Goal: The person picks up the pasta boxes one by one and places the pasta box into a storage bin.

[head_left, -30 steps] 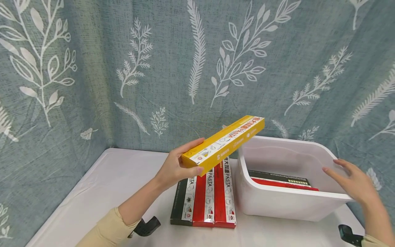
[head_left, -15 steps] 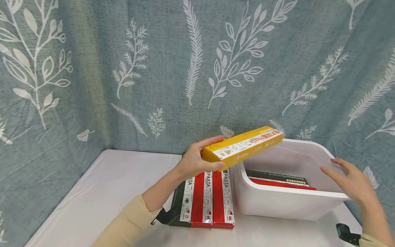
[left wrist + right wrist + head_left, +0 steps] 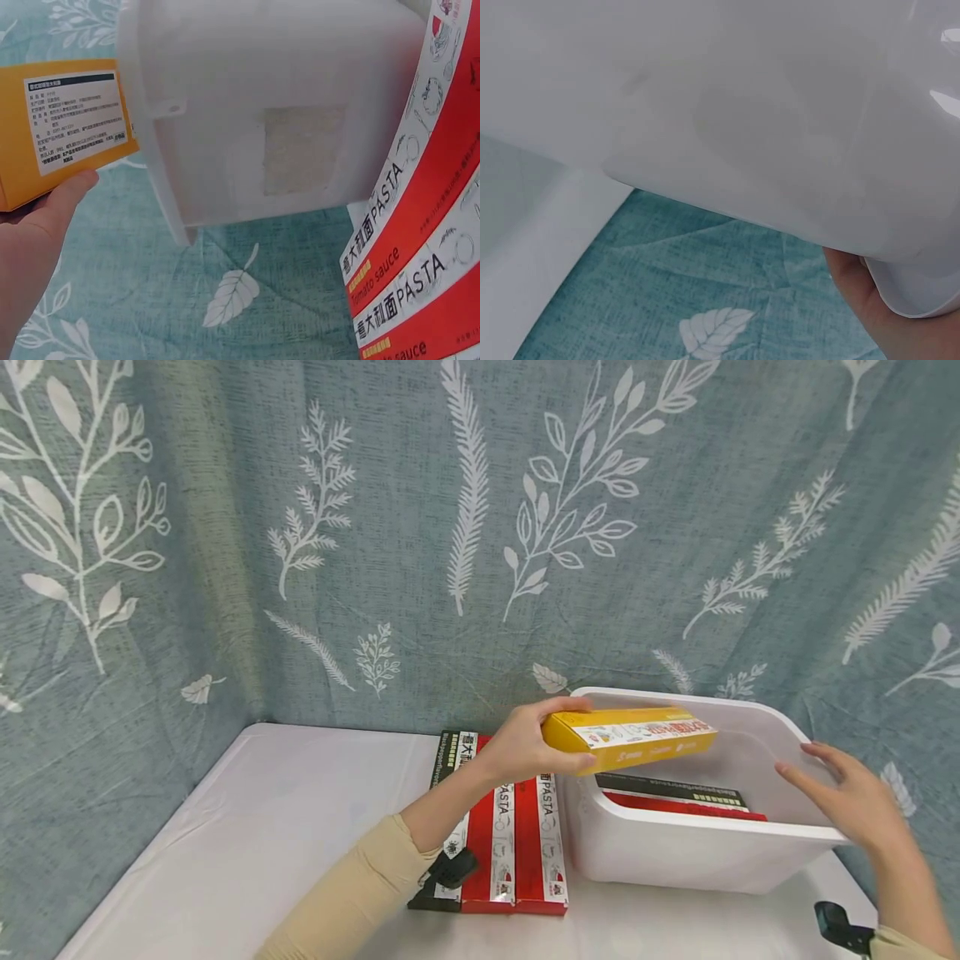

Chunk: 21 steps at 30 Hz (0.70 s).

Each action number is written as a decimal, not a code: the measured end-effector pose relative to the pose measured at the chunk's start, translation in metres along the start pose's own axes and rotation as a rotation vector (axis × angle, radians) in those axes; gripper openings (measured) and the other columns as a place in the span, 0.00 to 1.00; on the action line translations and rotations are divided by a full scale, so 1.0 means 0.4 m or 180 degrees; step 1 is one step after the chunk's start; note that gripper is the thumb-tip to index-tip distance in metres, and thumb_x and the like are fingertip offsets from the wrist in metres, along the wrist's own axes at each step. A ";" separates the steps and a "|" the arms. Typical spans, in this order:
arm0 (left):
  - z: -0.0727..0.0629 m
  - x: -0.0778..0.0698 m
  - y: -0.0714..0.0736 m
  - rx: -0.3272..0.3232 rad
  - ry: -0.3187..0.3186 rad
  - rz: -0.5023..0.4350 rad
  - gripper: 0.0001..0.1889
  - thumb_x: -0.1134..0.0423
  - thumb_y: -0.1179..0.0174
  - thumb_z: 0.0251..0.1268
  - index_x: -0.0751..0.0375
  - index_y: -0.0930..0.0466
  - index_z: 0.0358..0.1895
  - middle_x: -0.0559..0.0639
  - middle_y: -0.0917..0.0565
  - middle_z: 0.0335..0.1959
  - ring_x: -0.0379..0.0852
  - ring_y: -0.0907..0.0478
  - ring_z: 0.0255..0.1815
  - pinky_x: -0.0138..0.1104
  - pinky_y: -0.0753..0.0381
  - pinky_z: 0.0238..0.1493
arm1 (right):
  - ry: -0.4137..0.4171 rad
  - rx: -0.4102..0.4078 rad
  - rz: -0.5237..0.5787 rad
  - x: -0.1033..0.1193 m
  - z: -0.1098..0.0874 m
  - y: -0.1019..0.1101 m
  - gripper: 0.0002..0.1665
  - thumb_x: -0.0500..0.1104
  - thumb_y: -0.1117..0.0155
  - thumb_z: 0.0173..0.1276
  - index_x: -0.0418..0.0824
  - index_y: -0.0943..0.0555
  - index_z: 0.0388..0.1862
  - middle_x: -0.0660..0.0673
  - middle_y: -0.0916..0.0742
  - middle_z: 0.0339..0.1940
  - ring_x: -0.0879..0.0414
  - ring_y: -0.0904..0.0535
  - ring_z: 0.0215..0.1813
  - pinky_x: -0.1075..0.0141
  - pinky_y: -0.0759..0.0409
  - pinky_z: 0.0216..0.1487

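Yellow pasta box [image 3: 641,741], 1, gripped by left hand [image 3: 527,744], partly over white bin [image 3: 675,858]. Right hand [image 3: 862,797] holds bin's rim.

"意大利面 PASTA", "Tomato sauce": 2 long red-and-white cardboard boxes [image 3: 420,217]. "Blackpepperflavorsauce": long black cardboard box [image 3: 660,788] inside white plastic bin [image 3: 682,856].

The head view is bright and evenly lit, with faint, soft shadows on the table [image 3: 300,810] and slightly smeared print on the box [image 3: 637,742]. The right wrist view is dimmer and greyish, white glare spotting the bin [image 3: 765,120] at upper right.
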State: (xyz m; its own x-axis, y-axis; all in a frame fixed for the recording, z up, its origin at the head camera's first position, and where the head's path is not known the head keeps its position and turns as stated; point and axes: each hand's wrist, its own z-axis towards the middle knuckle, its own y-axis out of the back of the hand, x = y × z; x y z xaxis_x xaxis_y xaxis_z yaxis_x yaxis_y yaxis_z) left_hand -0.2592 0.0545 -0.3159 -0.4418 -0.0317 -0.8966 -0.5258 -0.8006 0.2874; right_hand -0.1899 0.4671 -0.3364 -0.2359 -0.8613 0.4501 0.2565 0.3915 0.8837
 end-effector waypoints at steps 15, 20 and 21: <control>0.078 0.000 -0.063 -0.0037 0.0016 0.0293 0.28 0.58 0.29 0.52 0.55 0.22 0.60 0.41 0.19 0.47 0.37 0.24 0.33 0.28 0.21 0.34 | 0.0156 0.0037 -0.0027 -0.009 -0.007 0.008 0.52 0.67 0.48 0.70 0.26 0.45 0.73 0.17 0.43 0.69 0.17 0.48 0.65 0.24 0.41 0.51; 0.088 -0.001 -0.071 -0.0090 0.0125 0.0398 0.29 0.55 0.28 0.51 0.52 0.22 0.60 0.40 0.19 0.44 0.38 0.24 0.33 0.28 0.22 0.33 | 0.0202 0.0030 -0.0044 -0.010 -0.007 0.007 0.52 0.67 0.48 0.70 0.27 0.44 0.73 0.17 0.42 0.69 0.17 0.47 0.64 0.24 0.41 0.51; 0.090 0.000 -0.073 -0.0083 0.0131 0.0453 0.29 0.55 0.28 0.51 0.52 0.22 0.61 0.40 0.19 0.44 0.38 0.24 0.33 0.28 0.22 0.34 | 0.0201 0.0023 -0.0046 -0.010 -0.007 0.007 0.52 0.67 0.48 0.70 0.27 0.44 0.73 0.17 0.42 0.69 0.17 0.47 0.64 0.24 0.41 0.51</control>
State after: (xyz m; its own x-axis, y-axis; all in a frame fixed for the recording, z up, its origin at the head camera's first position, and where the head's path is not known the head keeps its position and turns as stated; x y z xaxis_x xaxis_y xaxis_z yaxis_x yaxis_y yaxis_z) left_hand -0.2701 0.0994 -0.3121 -0.4799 -0.1700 -0.8607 -0.4407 -0.8016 0.4041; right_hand -0.1857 0.4709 -0.3363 -0.1799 -0.8854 0.4286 0.2466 0.3812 0.8910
